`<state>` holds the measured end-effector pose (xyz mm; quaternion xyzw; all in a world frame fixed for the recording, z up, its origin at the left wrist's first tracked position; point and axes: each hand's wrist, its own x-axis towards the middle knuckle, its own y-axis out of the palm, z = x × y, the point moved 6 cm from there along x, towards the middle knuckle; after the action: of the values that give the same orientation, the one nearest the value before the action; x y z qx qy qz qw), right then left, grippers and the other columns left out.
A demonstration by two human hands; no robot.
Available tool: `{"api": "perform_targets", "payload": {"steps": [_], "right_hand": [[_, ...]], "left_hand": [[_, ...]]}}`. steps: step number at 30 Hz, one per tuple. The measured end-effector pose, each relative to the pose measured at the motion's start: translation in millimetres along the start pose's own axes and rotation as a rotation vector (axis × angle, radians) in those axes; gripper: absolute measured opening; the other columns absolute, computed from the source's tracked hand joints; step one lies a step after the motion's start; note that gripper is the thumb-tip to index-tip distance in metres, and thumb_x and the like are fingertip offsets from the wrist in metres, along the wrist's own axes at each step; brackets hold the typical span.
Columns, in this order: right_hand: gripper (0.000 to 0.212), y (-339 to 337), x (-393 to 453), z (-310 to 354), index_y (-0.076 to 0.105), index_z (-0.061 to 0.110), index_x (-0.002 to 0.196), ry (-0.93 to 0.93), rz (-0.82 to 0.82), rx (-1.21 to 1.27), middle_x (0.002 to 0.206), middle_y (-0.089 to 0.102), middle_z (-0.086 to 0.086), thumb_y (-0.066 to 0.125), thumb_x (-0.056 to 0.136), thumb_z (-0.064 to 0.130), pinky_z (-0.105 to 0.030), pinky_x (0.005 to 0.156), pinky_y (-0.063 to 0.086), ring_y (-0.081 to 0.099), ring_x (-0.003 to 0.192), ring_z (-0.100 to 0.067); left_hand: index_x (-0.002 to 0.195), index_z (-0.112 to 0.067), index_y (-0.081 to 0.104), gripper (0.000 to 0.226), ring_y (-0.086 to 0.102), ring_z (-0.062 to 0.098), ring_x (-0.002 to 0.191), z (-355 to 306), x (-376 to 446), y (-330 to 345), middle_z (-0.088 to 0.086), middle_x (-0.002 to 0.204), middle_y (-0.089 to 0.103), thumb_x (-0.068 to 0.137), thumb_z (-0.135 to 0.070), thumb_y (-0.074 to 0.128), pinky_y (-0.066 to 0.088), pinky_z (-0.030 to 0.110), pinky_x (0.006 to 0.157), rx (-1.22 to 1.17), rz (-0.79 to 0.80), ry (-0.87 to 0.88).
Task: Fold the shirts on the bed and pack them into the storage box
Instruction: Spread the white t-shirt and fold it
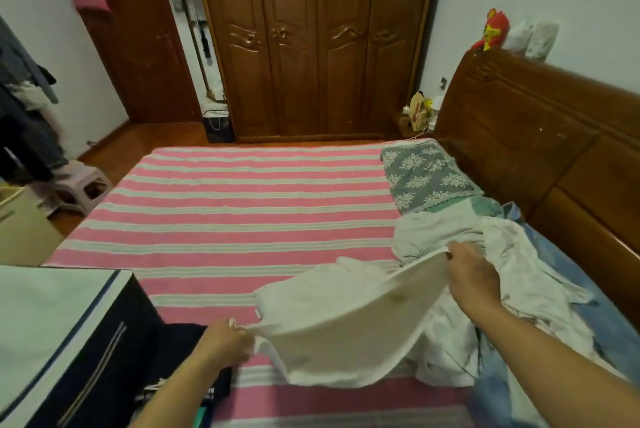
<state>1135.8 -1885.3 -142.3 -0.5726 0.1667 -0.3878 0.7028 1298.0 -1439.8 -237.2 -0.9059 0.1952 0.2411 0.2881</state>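
A white shirt (349, 323) hangs stretched above the pink-and-white striped bed (242, 219). My left hand (227, 341) pinches its near left edge and my right hand (472, 277) grips its far right edge. To the right lies a heap of white and pale garments (457, 237) over something blue denim (554, 271). The dark storage box (79, 351) with a white lid panel stands on the bed's near left corner. A dark folded garment (183, 334) lies beside the box, under my left forearm.
A grey floral pillow (424, 176) lies by the wooden headboard (540, 150). A brown wardrobe (311, 39) stands beyond the bed's far side. A plastic stool (74, 190) and hanging clothes (24, 115) are at the left.
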Motion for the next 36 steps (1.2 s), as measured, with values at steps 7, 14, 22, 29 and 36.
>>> {"api": "perform_targets", "payload": {"steps": [7,14,22,29,36], "right_hand": [[0.024,49,-20,-46,0.067,0.021,0.093,0.033,0.275,-0.196,0.096,0.066,-0.006,0.044,0.096,0.014,-0.034,0.071,0.052,0.062,0.083,-0.028],[0.039,75,-87,-112,0.059,0.014,0.132,0.246,0.605,-0.457,0.135,0.059,-0.012,0.036,0.100,0.018,-0.035,0.086,0.045,0.059,0.119,-0.030],[0.066,42,-165,160,0.035,0.044,0.145,-0.556,0.874,0.565,0.119,0.061,0.013,0.068,0.088,0.036,-0.032,0.091,0.054,0.062,0.103,-0.008],[0.042,-34,-111,228,0.058,0.026,0.135,-0.773,0.477,0.389,0.110,0.069,-0.002,0.051,0.095,0.013,-0.036,0.083,0.050,0.063,0.099,-0.022],[0.028,-134,-29,250,0.060,0.018,0.092,-0.421,0.108,0.825,0.081,0.054,0.007,0.035,0.101,0.011,-0.034,0.065,0.050,0.054,0.080,-0.015]], "left_hand": [[0.080,-0.020,0.054,0.021,0.053,0.028,0.073,36,-12,4,0.003,0.077,0.059,0.097,-0.032,0.060,0.042,0.036,0.064,0.435,-0.438,0.050],[0.086,-0.013,0.070,0.024,0.061,0.032,0.072,39,-33,29,0.020,0.089,0.070,0.086,0.009,0.061,0.049,0.037,0.063,-0.260,-0.357,0.035],[0.094,-0.020,0.068,0.042,0.065,0.014,0.096,-74,-91,88,-0.003,0.100,0.070,0.073,0.014,0.054,0.051,0.025,0.077,-0.012,0.159,0.467],[0.100,-0.019,0.055,0.029,0.058,0.006,0.076,-128,-90,30,-0.001,0.091,0.062,0.087,0.003,0.069,0.049,0.020,0.065,-0.297,-0.071,0.664],[0.082,-0.012,0.067,0.016,0.063,0.025,0.073,-103,-28,67,0.002,0.077,0.067,0.092,-0.009,0.054,0.050,0.034,0.060,0.040,-0.159,0.436]]}}
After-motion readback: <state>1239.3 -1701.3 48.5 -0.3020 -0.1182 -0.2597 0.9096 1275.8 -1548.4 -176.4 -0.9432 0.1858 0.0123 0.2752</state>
